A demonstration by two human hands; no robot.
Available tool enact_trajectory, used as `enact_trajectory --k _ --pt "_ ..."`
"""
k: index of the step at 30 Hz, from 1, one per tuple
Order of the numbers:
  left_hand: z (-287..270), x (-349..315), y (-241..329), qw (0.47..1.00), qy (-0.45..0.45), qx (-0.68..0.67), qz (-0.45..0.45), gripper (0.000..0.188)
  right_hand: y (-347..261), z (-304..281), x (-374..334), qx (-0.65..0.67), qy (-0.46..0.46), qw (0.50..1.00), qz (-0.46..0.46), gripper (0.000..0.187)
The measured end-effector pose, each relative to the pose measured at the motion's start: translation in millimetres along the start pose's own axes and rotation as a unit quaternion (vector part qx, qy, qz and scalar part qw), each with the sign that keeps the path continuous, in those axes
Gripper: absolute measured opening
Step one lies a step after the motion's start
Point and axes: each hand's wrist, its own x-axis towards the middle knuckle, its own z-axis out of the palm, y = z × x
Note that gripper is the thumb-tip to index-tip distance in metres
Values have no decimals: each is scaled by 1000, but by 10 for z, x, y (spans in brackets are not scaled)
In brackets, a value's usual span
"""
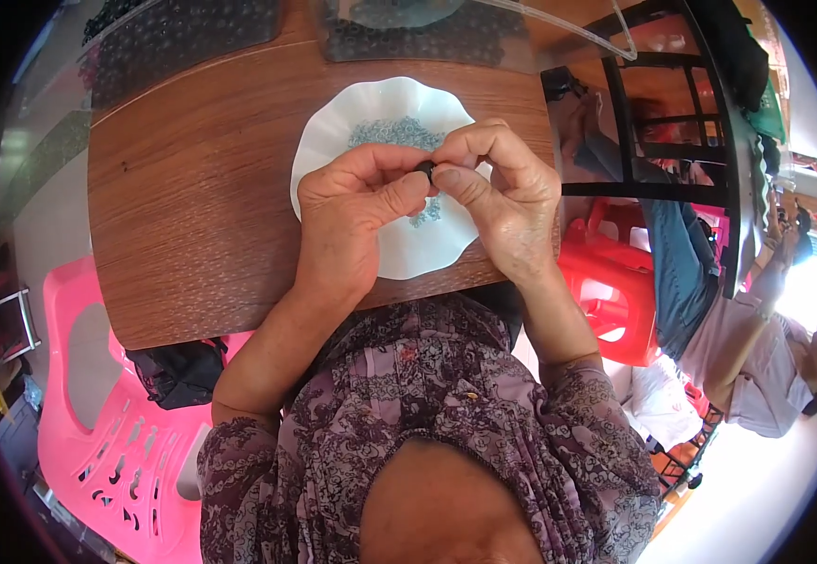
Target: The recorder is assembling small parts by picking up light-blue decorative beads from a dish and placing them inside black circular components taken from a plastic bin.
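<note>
Both my hands meet over a white plate (324, 122) with a scalloped rim. A small round black piece (424, 169) is pinched where my fingertips come together; its exact kind is too small to make out. My left hand (357, 202) grips it between thumb and forefinger. From the other side my right hand (507, 183) pinches it the same way, its thumb pressed against the piece. Many tiny clear bluish rings or beads (394, 132) lie on the plate beneath, partly hidden by my hands.
The plate stands on a brown wood-grain table (192, 197). Two dark patches of black pieces lie along the far side, the left one (192, 47) under a clear sheet. A pink plastic chair (117, 442) stands at left, red stools (611, 291) at right. Another person (756, 367) sits far right.
</note>
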Motion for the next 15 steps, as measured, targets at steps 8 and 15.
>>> enact_trajectory --k 8,15 --pt "-59 28 20 978 -40 -163 -120 18 -62 18 -61 -303 21 906 -294 31" --pt "-53 85 121 972 -98 -158 -143 16 -338 -363 309 -266 -26 915 -302 19"
